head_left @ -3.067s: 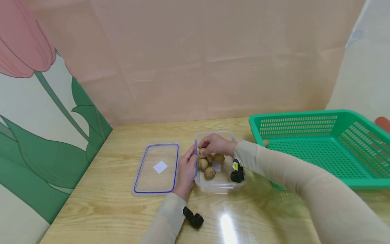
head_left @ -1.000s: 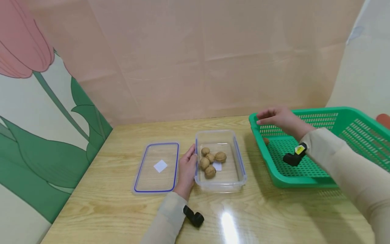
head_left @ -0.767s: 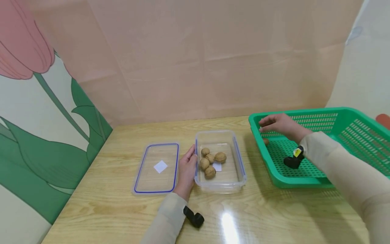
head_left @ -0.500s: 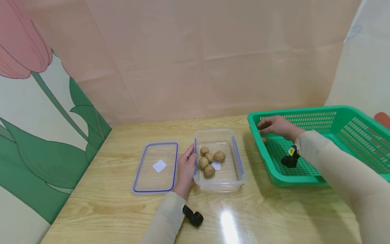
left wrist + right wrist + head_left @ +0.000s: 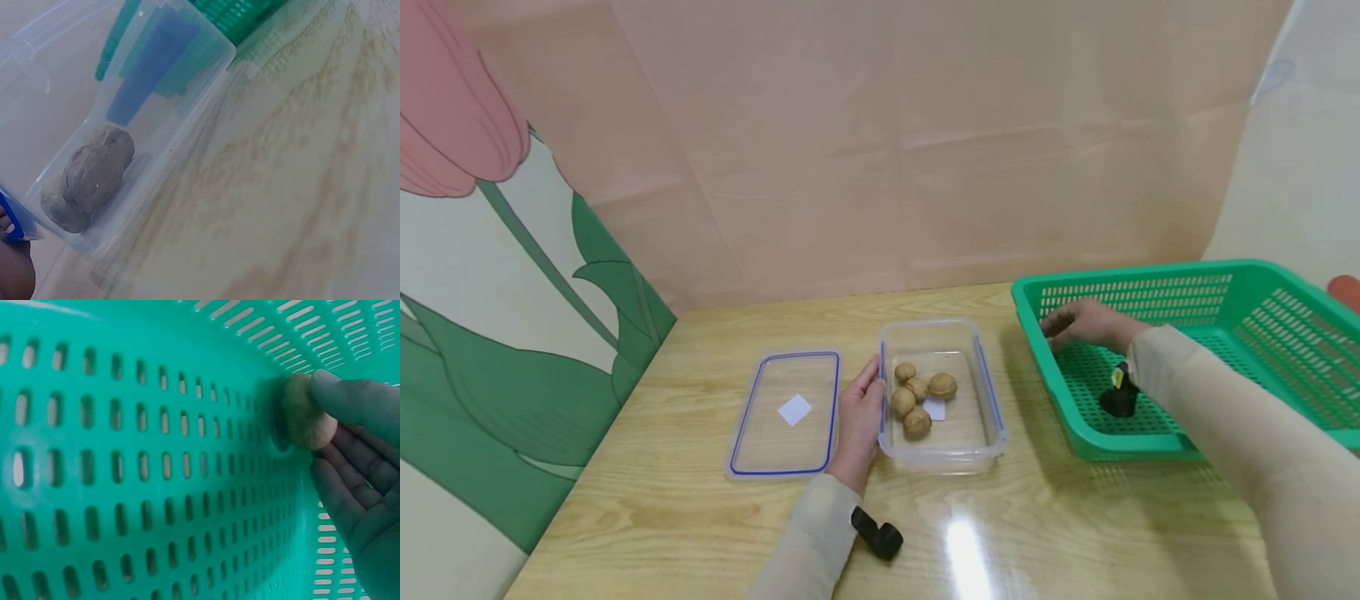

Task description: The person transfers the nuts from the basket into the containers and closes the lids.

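Observation:
My left hand (image 5: 859, 417) holds the left side of a clear plastic food container (image 5: 973, 421), thumb against its wall. In the left wrist view only a bit of that hand (image 5: 15, 265) shows beside a blue edge. Several walnuts (image 5: 903, 403) lie in the container's left half, around a white paper square (image 5: 935, 407). On the right, my right hand (image 5: 1086, 323) reaches down into a green plastic basket (image 5: 1063, 400) at its left wall. The right wrist view shows its thumb and fingers pinching a walnut (image 5: 306, 412) close to the slotted wall.
A clear lid (image 5: 782, 367) with a blue seal lies left of the container, with a white square (image 5: 794, 409) at its middle. Everything stands on a wooden table (image 5: 647, 467). A pinkish sheet (image 5: 850, 150) hangs behind, and a tulip mural (image 5: 535, 242) covers the left wall.
My right hand has left the container, moved right over the basket and lowered inside along its left wall, where it now pinches a walnut. The left hand stays at the container.

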A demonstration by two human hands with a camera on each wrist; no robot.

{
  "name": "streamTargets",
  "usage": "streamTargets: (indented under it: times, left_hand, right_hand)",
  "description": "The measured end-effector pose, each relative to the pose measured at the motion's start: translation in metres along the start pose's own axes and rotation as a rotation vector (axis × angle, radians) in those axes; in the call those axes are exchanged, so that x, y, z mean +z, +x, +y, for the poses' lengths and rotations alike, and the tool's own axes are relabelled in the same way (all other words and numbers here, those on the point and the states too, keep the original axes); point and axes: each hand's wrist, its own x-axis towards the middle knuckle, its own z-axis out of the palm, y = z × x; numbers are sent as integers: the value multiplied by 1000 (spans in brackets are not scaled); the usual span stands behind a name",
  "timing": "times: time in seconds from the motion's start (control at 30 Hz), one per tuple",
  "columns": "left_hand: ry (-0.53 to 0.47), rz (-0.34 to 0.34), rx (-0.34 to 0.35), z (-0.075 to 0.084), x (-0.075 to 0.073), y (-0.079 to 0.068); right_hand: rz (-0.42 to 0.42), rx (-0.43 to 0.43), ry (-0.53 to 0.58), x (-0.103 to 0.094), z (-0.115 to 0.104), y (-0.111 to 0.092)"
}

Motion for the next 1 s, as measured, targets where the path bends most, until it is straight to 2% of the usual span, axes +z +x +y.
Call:
streamTargets:
  times: [0.37,0.6,0.77,1.0]
  left_hand:
    - [21,2,7,2,1,0]
    - [30,6,14,0,1,-2]
    - [29,-1,12,-1,2,-3]
    - [32,3,10,0,0,-2]
  right_hand:
    - [-29,-14,-83,7,-1,6]
    - [-5,-18,-81,4,-1,3]
    - [24,-24,-12,0,-5,0]
    - [26,-48,140,-10,-13,-5]
